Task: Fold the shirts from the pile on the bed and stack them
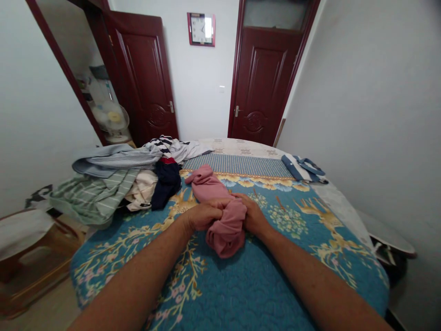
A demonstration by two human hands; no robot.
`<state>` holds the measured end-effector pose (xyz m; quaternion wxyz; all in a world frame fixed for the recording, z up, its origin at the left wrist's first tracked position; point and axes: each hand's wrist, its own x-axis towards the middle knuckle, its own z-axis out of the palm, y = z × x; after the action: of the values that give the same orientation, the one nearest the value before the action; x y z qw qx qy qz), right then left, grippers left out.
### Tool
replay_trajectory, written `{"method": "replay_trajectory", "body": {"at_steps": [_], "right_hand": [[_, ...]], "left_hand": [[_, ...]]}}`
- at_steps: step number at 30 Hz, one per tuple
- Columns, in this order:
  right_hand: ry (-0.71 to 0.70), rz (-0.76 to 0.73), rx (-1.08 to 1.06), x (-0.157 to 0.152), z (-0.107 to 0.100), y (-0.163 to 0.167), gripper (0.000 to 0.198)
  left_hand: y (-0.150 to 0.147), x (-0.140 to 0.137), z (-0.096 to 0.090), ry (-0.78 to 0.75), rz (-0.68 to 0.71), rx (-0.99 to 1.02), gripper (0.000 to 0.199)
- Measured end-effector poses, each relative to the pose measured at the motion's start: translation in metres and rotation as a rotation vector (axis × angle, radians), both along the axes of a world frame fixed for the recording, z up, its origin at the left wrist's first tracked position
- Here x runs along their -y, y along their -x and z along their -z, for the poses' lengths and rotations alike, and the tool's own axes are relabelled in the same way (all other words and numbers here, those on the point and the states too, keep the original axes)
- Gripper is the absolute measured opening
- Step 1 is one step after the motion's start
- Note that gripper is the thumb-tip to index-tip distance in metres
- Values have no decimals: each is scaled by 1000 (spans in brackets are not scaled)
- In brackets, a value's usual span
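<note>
A pink garment point(227, 230), bunched into a long roll, lies across the middle of the patterned blue cover point(241, 289). My left hand point(203, 215) grips it from the left, fingers closed round the cloth. On the other side my right hand point(253, 215) is closed on the same garment, its fingertips partly hidden behind the fabric. One end of the roll points toward me; the other stretches away to the upper left. What kind of garment it is cannot be made out.
At the left of the table is a heap of clothes, with a green striped garment point(99, 195) and a navy one point(166, 184). A folded blue and white garment point(303, 168) sits at the far right. A stool point(25, 234) stands at left.
</note>
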<state>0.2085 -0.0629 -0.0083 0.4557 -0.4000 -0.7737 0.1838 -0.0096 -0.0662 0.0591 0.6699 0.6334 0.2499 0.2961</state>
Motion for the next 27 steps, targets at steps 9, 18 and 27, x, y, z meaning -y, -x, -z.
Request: {"method": "replay_trajectory", "body": {"at_steps": [9, 18, 27], "right_hand": [[-352, 560, -188, 5, -55, -60, 21], [-355, 494, -233, 29, -80, -44, 25], [135, 319, -566, 10, -62, -27, 33]], "left_hand": [[31, -26, -21, 26, -402, 69, 28], [57, -48, -12, -210, -459, -114, 18], [16, -23, -11, -828, -536, -406, 60]]}}
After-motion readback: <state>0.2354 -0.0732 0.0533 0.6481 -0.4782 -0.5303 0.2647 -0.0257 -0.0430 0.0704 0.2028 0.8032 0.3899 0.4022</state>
